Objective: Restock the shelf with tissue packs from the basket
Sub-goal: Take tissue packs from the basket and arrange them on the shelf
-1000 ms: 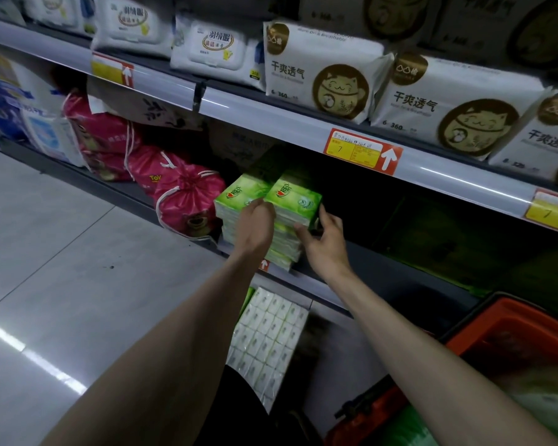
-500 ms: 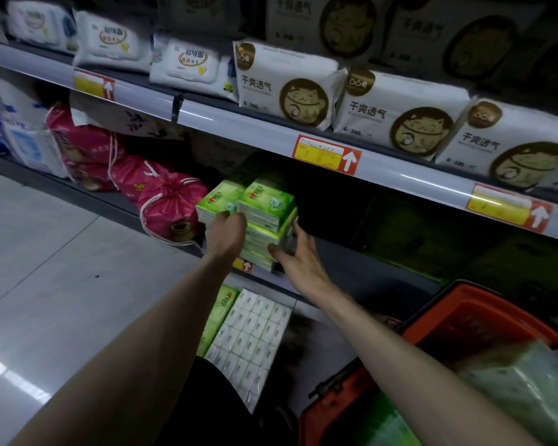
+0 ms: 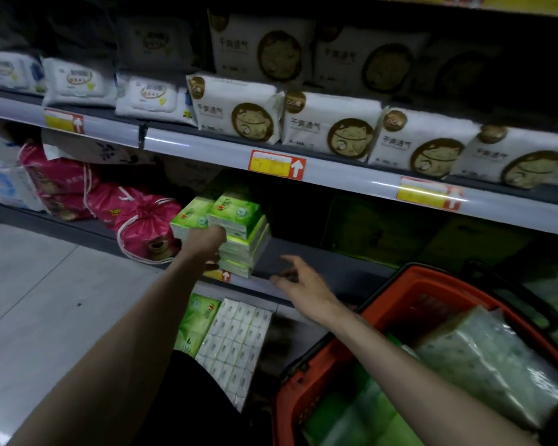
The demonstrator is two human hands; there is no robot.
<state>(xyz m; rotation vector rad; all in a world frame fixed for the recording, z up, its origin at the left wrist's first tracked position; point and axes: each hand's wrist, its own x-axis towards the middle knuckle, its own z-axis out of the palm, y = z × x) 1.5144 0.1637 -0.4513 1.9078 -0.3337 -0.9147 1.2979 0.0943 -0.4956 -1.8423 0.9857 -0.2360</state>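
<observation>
- My left grip (image 3: 211, 239) is up against the front of the stack of green tissue packs (image 3: 242, 233). Its fingers are hidden behind the back of the hand, so I cannot tell whether they lie flat on the packs or curl round one.
- My right grip (image 3: 300, 281) is spread and loose, fingers apart, holding nothing. It hovers over the front edge of the lower shelf (image 3: 319, 262), to the right of the stack and clear of it.
- That stack stands several packs high at the front edge of the lower shelf, with a second green stack (image 3: 189, 217) touching it on the left.
- The basket (image 3: 380, 307), orange, sits at the lower right beneath my right forearm. Inside it lie wrapped tissue packs (image 3: 484, 358), pale green under clear film.
- Pink drawstring bags (image 3: 145, 220) lie just left of the green stacks on the same shelf.
- On the shelf above, white packs with a round cat emblem (image 3: 329, 123) stand in a row, and a red and yellow price tag (image 3: 276, 164) is fixed to its front rail.
- Below the lower shelf a block of small white packs (image 3: 236, 336) leans beside a single green pack (image 3: 198, 320).
- Pale floor tiles (image 3: 29, 300) fill the left side.
</observation>
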